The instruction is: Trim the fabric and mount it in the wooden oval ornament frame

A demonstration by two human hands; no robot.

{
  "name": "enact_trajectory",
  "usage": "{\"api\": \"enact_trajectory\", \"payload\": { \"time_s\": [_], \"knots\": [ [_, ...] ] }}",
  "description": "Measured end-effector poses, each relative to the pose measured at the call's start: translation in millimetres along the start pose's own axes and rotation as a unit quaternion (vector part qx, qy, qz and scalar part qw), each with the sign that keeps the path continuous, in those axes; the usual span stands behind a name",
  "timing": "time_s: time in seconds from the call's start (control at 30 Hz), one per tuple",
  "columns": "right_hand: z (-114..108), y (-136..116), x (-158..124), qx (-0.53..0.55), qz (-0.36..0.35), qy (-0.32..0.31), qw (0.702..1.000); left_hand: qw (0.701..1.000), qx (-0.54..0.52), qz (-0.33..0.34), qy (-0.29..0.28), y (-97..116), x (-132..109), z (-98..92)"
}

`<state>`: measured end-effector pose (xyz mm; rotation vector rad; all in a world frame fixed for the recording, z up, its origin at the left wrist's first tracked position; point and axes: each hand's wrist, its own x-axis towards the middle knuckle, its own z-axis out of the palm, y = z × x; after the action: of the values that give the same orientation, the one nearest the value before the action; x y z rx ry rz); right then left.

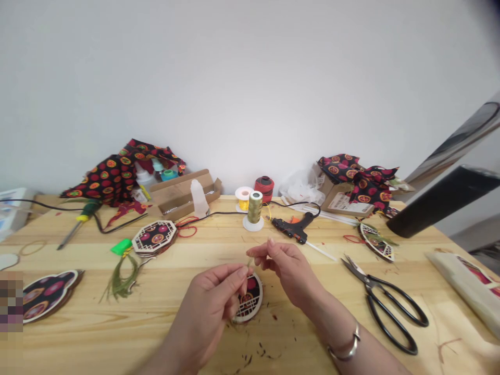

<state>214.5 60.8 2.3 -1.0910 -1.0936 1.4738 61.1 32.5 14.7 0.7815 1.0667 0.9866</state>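
Note:
My left hand (219, 297) is closed in a pinch, thumb against forefinger, on what looks like a thin green thread (249, 264). Close to its fingertips, my right hand (287, 265) pinches too, and the thread seems to run between the two. Below them on the table lies a round ornament (252, 301) with dark patterned fabric and a pale wooden lattice frame, partly hidden by my left hand. Some greenish strands show under that hand. A spool of olive-green thread (255, 208) stands upright just beyond my hands.
Black-handled scissors (390, 307) lie at right, blades apart. A black glue gun (292, 228) rests behind my right hand. At left are an octagonal ornament (154, 238), a green tassel (121, 281) and a screwdriver (78, 226). A black cylinder (441, 200) leans at far right.

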Motion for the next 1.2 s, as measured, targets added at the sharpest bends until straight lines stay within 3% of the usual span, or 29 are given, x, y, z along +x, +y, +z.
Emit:
{"api": "enact_trajectory", "payload": {
  "time_s": [0.17,0.57,0.8,1.03,1.2],
  "knots": [
    [2,-4,-2,0.047,0.023,-0.055,0.997,1.0,0.006,0.006,-0.003,1,0,0.2],
    [3,-6,-6,0.011,-0.02,-0.056,0.998,0.995,0.093,0.02,-0.029,-3,-1,-0.8],
    [4,-5,-8,0.029,-0.038,-0.086,0.995,0.991,0.124,0.029,-0.035,-3,-1,-4.3],
    [0,-2,-6,-0.061,-0.148,-0.042,0.986,0.991,0.099,0.08,-0.034,-3,1,-5.5],
    [4,7,-7,0.084,-0.091,-0.126,0.984,0.996,-0.011,0.087,0.004,-6,4,-4.1]
  ]
}}
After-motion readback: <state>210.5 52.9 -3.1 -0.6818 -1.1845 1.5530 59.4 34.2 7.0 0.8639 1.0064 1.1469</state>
